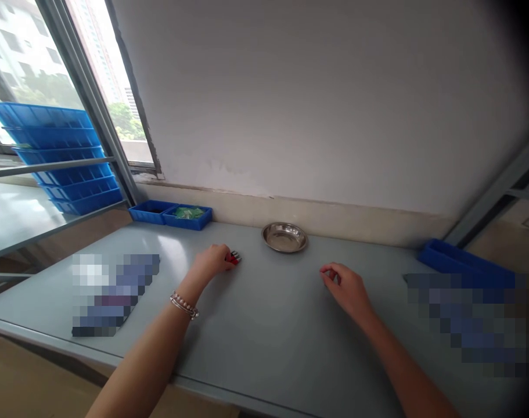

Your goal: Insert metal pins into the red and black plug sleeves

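Note:
Fingers of my left hand (214,258) are closed round a small red object with several dark, silver-tipped prongs (235,258). Its kind is hard to make out, since the fingers hide part of it. This hand is just above the grey table, left of a shallow round metal dish (285,238). To the right of the dish, my right hand (345,287) has its thumb and fingertips brought together in a pinch. Whatever may be between those fingertips is too small or hidden to tell.
Two blue bins (188,217) stand at the back left, one with green packets. A blurred-out flat item (120,290) lies on the table (255,337) at left, another (464,325) at right beside a blue bin (447,258). Stacked blue trays (72,157) stand near the window.

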